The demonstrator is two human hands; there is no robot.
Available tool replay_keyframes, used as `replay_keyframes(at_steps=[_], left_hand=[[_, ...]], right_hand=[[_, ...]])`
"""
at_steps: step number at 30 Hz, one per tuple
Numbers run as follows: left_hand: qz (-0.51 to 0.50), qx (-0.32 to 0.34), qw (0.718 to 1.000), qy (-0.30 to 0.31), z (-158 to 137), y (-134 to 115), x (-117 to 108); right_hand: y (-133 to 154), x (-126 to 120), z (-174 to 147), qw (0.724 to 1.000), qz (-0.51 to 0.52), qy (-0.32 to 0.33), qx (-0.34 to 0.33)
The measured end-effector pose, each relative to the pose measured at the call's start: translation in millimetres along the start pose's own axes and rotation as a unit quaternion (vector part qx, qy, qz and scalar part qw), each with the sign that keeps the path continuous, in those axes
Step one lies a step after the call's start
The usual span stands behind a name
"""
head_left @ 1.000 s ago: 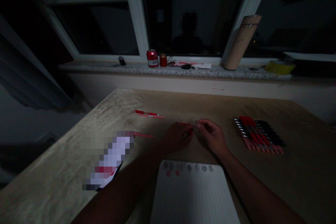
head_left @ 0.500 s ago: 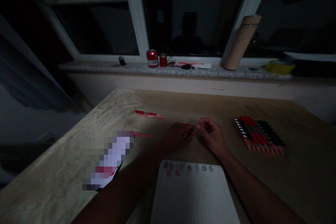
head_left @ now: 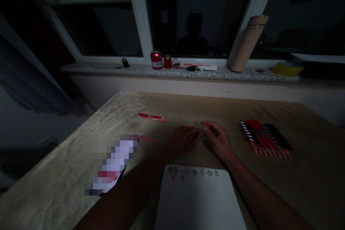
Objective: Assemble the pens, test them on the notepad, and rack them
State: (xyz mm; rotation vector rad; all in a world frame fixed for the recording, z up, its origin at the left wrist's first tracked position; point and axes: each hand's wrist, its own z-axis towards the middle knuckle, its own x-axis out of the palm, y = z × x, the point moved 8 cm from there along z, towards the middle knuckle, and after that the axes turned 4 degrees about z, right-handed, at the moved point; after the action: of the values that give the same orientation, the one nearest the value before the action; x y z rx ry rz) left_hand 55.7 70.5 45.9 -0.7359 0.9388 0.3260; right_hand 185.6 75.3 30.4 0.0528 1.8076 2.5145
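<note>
Over the middle of the table, my left hand is closed around a red pen, most of it hidden by the fingers. Close on its right, my right hand pinches a thin, pale, see-through piece at the pen's end; the dim light hides its exact kind. Just below the hands lies a lined notebook with a row of small dark drawn shapes and two red ones at its top.
Right of my hands lie several red and black pens on a row of pencils. To the left are a red pen, pencils and a blurred phone. The windowsill holds a can and a tall cylinder.
The fingers of my right hand have shifted slightly, and the thin piece between them is tilted more upright. My left hand stays in place.
</note>
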Motion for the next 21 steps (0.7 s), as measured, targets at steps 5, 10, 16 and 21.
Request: replay_keyframes(at_steps=[5, 10, 16, 21], left_hand=[[0.011, -0.004, 1.0, -0.007, -1, 3, 1], [0.01, -0.038, 0.999, -0.021, -1, 10, 1], [0.003, -0.1, 0.993, -0.067, -4, 24, -4], [-0.033, -0.117, 0.989, -0.085, -5, 29, -7]], right_hand=[[-2, 1, 0, 1.0, -0.021, 0.005, -0.007], [3, -5, 2, 0.995, -0.091, -0.017, -0.035], [5, 12, 5, 0.918, -0.36, 0.093, -0.136], [-8, 21, 6, 0.86, -0.474, 0.151, -0.113]])
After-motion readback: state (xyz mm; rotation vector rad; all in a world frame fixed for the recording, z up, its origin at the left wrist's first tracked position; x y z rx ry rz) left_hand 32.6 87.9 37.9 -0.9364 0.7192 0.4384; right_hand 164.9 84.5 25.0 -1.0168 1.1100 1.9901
